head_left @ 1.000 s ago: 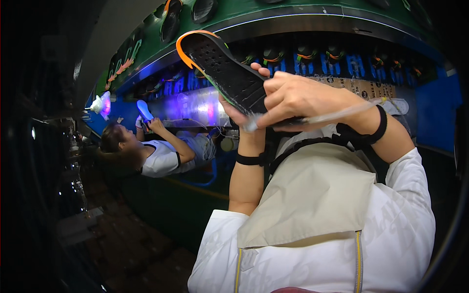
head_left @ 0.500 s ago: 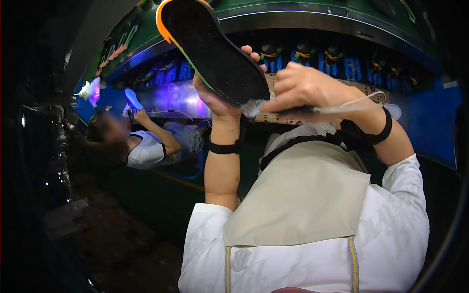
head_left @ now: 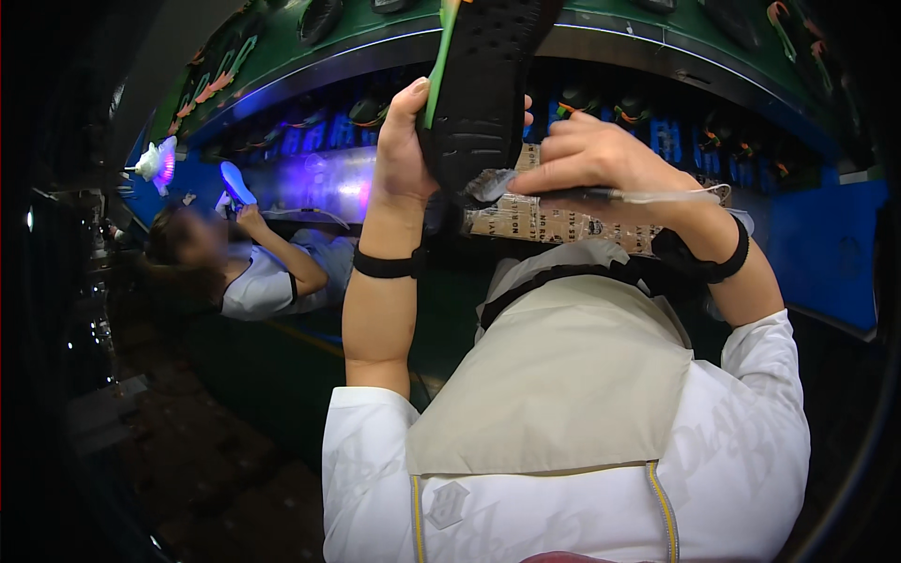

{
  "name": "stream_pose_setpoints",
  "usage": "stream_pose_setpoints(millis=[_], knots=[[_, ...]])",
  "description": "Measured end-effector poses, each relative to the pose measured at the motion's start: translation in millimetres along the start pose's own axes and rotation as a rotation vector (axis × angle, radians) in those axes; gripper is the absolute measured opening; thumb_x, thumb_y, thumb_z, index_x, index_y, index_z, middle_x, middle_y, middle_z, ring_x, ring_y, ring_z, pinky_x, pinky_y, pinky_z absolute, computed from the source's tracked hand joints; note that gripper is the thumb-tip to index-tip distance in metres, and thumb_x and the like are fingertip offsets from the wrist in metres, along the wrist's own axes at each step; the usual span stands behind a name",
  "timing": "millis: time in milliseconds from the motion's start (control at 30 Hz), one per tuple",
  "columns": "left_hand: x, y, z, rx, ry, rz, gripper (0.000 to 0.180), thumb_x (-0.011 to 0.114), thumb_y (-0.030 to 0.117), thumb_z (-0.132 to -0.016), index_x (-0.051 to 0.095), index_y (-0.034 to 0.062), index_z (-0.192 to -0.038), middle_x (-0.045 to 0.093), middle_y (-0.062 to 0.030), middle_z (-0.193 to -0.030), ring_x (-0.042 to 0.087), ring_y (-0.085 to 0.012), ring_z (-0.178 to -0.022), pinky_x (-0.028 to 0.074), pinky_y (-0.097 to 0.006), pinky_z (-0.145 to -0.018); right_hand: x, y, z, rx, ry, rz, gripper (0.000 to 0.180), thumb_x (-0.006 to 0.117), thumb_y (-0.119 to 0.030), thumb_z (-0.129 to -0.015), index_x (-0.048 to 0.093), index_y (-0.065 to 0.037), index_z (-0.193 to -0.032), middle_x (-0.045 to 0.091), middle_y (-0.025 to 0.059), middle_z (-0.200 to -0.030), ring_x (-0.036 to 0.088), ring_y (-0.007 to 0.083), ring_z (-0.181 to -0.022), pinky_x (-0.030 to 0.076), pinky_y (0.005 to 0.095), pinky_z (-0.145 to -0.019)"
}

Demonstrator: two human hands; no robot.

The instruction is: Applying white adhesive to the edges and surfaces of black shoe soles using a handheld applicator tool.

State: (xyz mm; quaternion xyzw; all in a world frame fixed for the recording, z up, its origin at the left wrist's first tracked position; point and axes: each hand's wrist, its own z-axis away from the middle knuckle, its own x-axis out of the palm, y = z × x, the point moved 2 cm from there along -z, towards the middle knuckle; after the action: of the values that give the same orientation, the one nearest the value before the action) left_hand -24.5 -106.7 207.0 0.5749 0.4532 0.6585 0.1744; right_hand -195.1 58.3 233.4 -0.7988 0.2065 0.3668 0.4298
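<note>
A black shoe sole (head_left: pixel 479 103) with a green and orange strip along its left side is held up by my left hand (head_left: pixel 404 155). The thumb lies on the strip side, and fingertips show past the sole's far edge. My right hand (head_left: pixel 601 159) is closed on a brush (head_left: pixel 490 185) with pale bristles and a dark ferrule. Behind the ferrule runs a translucent handle or tube. Its bristles touch the near, rounded end of the sole, or lie right by it. The sole's far end is cut off by the picture's top.
A brown printed sheet (head_left: pixel 563 223) covers the bench beyond my lap. Shoe parts stand on blue holders (head_left: pixel 666 136) under a long green shelf (head_left: pixel 610 23). At left, a person (head_left: pixel 272 272) holds a blue-lit sole (head_left: pixel 237 183) near a white lamp-like thing (head_left: pixel 158 165). A blue panel (head_left: pixel 831 244) stands right.
My left hand has turned the sole more upright, shifting its upper part right and out of the picture. The brush stays at the near end, a little lower on the sole.
</note>
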Motion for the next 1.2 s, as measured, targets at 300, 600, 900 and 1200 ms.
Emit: stream_pose_setpoints(millis=[300, 600, 900, 1200], knots=[[-23.3, 4.6, -16.9, -0.184, -0.052, -0.042, 0.052, 0.044, 0.032, -0.112, 0.062, -0.0073, -0.14, 0.074, -0.0234, -0.128, 0.076, -0.0298, -0.111, 0.062, -0.04, -0.1, 1.9, -0.4, 2.3, -0.066, -0.08, -0.052, 0.032, 0.085, -0.014, -0.087, 0.081, -0.014, -0.119, 0.076, 0.0027, -0.103, 0.067, 0.0248, -0.105, 0.048, 0.0418, -0.093], [-32.6, -7.4, -7.9, -0.227, 0.107, -0.054, 0.041, 0.05, 0.028, -0.111, 0.068, -0.0017, -0.133, 0.078, -0.013, -0.117, 0.077, -0.0186, -0.097, 0.064, -0.033, -0.085, 1.0, 5.5, 4.7, -0.073, -0.088, -0.07, 0.033, 0.085, -0.011, -0.086, 0.08, -0.013, -0.119, 0.07, 0.0037, -0.096, 0.063, 0.0251, -0.096, 0.044, 0.0408, -0.091], [-21.8, -55.9, 13.6, -0.162, -0.003, 0.317, 0.076, 0.03, 0.049, -0.108, 0.047, -0.0075, -0.155, 0.063, -0.0349, -0.141, 0.068, -0.0481, -0.124, 0.055, -0.056, -0.109, -26.1, 40.7, 5.4, 0.273, 0.722, -0.016, 0.024, 0.082, -0.008, -0.09, 0.079, -0.003, -0.114, 0.077, 0.0104, -0.096, 0.073, 0.022, -0.085, 0.058, 0.0332, -0.075], [-26.1, -73.2, 22.6, -0.073, 0.072, 0.377, 0.074, 0.026, 0.05, -0.11, 0.052, -0.0045, -0.152, 0.066, -0.0298, -0.139, 0.07, -0.0427, -0.122, 0.06, -0.053, -0.104, 10.7, 12.0, 8.2, 0.186, 0.0, -0.323, 0.023, 0.084, -0.016, -0.089, 0.082, -0.009, -0.11, 0.08, 0.016, -0.104, 0.075, 0.0331, -0.099, 0.059, 0.0398, -0.091]])
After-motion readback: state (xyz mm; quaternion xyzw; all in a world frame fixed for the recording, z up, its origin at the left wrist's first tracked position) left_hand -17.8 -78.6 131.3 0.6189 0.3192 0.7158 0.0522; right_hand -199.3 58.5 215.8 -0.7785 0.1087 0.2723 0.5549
